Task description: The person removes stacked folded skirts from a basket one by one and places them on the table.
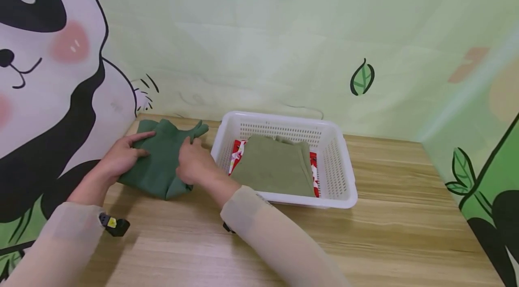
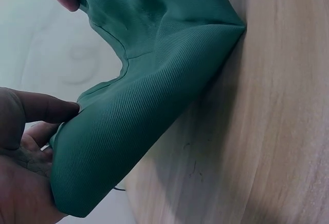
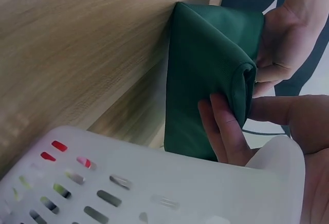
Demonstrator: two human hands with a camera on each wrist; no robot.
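A dark green piece of ribbed fabric (image 1: pixel 160 167), folded over and bulging, stands partly raised on the table left of the basket. My left hand (image 1: pixel 121 156) pinches its left edge between thumb and fingers, as the left wrist view also shows. On the opposite side my right hand (image 1: pixel 198 161) grips a rolled fold, with fingers (image 3: pixel 231 134) on one face and the thumb behind it. The fabric's lower edge meets the wooden table (image 2: pixel 288 106) at a corner. A loose end of it sticks up beyond the right hand.
Right of the fabric stands a white perforated plastic basket (image 1: pixel 346 179), its rim close to my right wrist. Inside lies a folded olive-green cloth (image 1: pixel 269 165) over red patterned fabric (image 1: pixel 313 172). Behind the table hangs a backdrop with a panda and leaves.
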